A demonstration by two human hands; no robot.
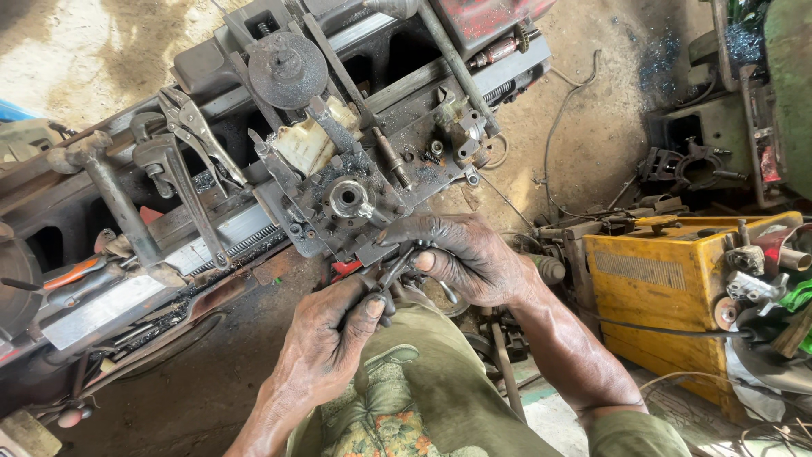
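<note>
A: Nearest the camera is the person's lap, in an olive shirt (440, 398) with a printed pattern. Just above it the left hand (334, 343) is curled, thumb and fingers (373, 306) pressed together around the handle end of a thin dark metal tool (396, 271).

B: Is that tool a wrench or pliers?

A: Too grimy and too hidden to tell. It slants up to the near edge of the greasy machine carriage (355, 199), probably so its tip can bear on a fitting there.

B: And farther left?

A: A pipe wrench (173, 178) and locking pliers (199, 131) lie on the lathe bed (127, 288), which serves as a worktop. They look parked within reach. Orange-handled pliers (72, 272) sit lower left.

B: The other hand?

A: The right hand (469, 258) lies over the carriage's near edge, thumb against the tool's upper part and fingers (419, 228) pressed flat on the metal. I'd judge that it steadies the work while the left hand applies leverage.

B: To the right?

A: A yellow welding machine (668, 283) stands on the dirt floor (592, 127), well apart, with cables trailing beside it.
</note>
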